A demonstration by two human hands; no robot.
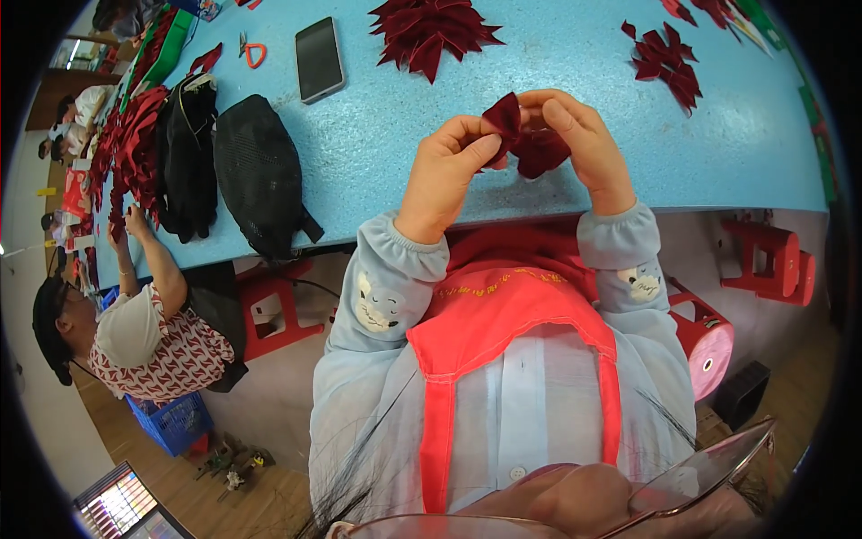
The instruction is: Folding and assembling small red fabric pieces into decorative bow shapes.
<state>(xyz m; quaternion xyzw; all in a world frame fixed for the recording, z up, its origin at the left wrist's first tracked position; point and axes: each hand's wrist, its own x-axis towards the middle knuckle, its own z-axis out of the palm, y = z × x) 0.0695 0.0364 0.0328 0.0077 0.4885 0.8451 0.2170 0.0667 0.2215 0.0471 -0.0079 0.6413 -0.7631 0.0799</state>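
Both hands are up over the near edge of the blue counter (395, 135). The left hand (446, 171) pinches a dark red cloth flower (530, 144) with its thumb and fingers closed on one petal. The right hand (579, 144) holds the other side of the same flower, its fingers curled shut around the petals. The flower sits between the two hands, just above the counter.

Farther back on the counter lies a pile of dark red petals (429, 31). Another small red pile (666, 63) lies off to the right. A dark phone (320, 59) lies flat to the left of the big pile. Near it are small scissors with orange handles (251, 49). Two black bags (256, 175) lie on the left part of the counter.

Another person (148, 328) sits at the left end, hands on more red cloth there. Red plastic stools (772, 260) stand on the floor at the right.
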